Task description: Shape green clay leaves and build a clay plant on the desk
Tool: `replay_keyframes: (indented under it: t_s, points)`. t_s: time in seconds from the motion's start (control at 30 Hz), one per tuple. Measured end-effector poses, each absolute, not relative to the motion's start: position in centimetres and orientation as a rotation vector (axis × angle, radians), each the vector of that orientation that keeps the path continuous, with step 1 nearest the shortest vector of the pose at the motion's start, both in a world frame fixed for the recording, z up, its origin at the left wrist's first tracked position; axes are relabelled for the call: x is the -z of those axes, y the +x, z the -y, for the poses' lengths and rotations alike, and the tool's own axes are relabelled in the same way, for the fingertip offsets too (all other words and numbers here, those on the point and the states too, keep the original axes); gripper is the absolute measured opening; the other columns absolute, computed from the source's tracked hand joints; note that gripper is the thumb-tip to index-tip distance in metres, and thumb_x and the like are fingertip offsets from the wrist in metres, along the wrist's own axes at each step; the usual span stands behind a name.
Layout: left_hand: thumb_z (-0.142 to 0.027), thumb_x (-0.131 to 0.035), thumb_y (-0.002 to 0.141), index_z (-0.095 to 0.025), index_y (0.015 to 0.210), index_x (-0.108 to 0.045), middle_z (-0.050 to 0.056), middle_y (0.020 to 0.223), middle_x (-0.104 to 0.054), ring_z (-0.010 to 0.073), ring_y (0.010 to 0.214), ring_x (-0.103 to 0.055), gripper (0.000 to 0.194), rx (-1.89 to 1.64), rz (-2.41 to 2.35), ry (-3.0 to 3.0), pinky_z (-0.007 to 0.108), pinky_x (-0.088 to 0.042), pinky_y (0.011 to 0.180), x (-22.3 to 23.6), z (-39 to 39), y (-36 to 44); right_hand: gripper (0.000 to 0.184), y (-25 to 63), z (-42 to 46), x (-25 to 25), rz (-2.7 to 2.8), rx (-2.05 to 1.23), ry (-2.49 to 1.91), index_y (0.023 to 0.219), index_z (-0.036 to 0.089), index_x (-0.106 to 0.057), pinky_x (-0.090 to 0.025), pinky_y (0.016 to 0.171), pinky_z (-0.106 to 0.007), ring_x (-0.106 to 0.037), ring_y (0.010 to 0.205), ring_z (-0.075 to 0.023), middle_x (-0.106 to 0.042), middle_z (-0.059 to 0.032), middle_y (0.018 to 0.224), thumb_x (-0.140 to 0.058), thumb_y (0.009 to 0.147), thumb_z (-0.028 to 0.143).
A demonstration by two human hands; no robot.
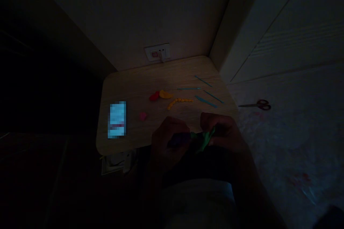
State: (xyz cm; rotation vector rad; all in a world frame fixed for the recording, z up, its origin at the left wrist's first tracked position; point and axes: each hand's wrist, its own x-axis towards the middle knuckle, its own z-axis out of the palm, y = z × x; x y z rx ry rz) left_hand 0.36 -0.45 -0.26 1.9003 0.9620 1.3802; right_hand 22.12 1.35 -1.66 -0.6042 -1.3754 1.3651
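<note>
My left hand (167,132) is closed around a dark purple lump (179,139) at the near edge of the small wooden table. Between the fingers of my right hand (227,134) is a soft green piece of modelling clay (206,139), thin and leaf-like. The green piece reaches toward the purple lump; whether they are joined is too dark to tell. Beyond my hands lie a twisted orange clay strand (179,101), a red clay piece (154,96) touching a yellow-orange one (165,94), and a small pink lump (143,116).
Several thin blue modelling tools (206,101) lie on the table's (129,82) right side. A lit phone (117,120) rests at the left. Scissors (258,105) are on the pale surface at right. A wall socket (158,53) sits behind the table. The room is dim.
</note>
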Motion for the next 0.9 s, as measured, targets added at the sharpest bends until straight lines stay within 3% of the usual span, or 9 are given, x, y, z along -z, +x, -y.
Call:
replay_keyframes:
  t_s: [0.2,0.37,0.5,0.9]
  points:
    - [-0.019,-0.085,0.084,-0.024,0.104,-0.071,0.004,0.098,-0.075,0.0189,0.087,-0.072,0.026,-1.393,-0.935,1.827,0.031,-0.056,0.076,-0.3,0.3,0.9,0.024,20.8,-0.7,2.2,1.1,-1.538,-0.632,0.089,0.025,-0.078,-0.049,0.067,-0.032,-0.06,0.073,-0.019,-0.067,-0.0022,0.08,-0.092,0.079,0.043]
    - [-0.013,-0.079,0.087,-0.024,0.103,-0.071,0.003,0.098,-0.074,0.017,0.086,-0.07,0.022,-1.396,-0.918,1.846,0.03,-0.056,0.076,-0.8,0.4,1.4,0.03,19.6,-0.1,2.9,0.912,-1.703,-0.641,0.1,0.024,-0.081,-0.051,0.074,-0.029,-0.063,0.084,-0.0193,-0.071,-0.0042,0.093,-0.09,0.08,0.044]
    - [-0.012,-0.079,0.085,-0.024,0.103,-0.071,0.002,0.096,-0.074,0.0171,0.086,-0.069,0.023,-1.371,-0.949,1.859,0.03,-0.056,0.078,-0.9,0.5,1.4,0.038,19.4,-0.1,2.6,0.816,-1.812,-0.623,0.112,0.025,-0.078,-0.05,0.07,-0.027,-0.062,0.079,-0.0177,-0.071,-0.0031,0.093,-0.09,0.079,0.041]
    - [-0.01,-0.08,0.083,-0.023,0.093,-0.076,0.0,0.091,-0.071,0.0154,0.084,-0.068,0.017,-1.392,-1.066,1.751,0.028,-0.054,0.078,-0.8,0.6,1.9,0.032,19.0,-0.4,2.3,0.71,-1.861,-0.659,0.1,0.021,-0.08,-0.047,0.063,-0.021,-0.058,0.072,-0.013,-0.067,-0.0015,0.087,-0.093,0.075,0.036]
